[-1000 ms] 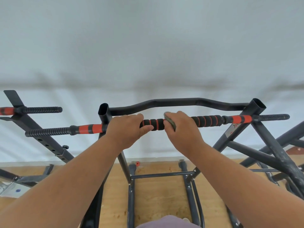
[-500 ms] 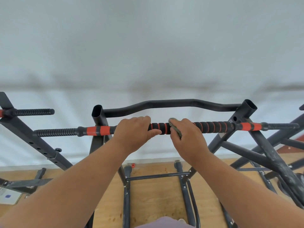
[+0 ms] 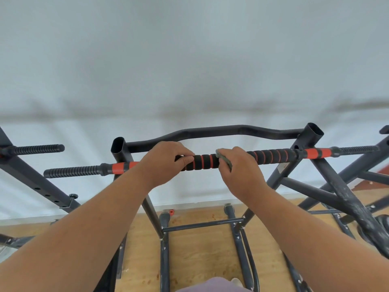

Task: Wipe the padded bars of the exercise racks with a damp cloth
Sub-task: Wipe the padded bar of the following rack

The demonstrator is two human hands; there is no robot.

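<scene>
L hand (image 3: 166, 163) is gripping the black foam padded bar w/ orange rings (image 3: 205, 161). R hand (image 3: 242, 169), just beside it, is gripping a small grey-green cloth (image 3: 224, 159) against the same bar, atop the dark metal rack frame (image 3: 311, 161).

Wears nothing on either forearm: both bare and broad along their whole visible length, up to the left hand (image 3: 166, 163) and the right hand (image 3: 242, 173) at the padded bar (image 3: 206, 161). Shows plain wrists and plain fingers, with knuckles faintly creased. Wears dull mauve fabric (image 3: 210, 286), seen well below the padded bar as a smooth rounded patch cut off by the bottom edge. Has a small pale shape (image 3: 235, 281) just right of that patch, too little in view to identify.
</scene>
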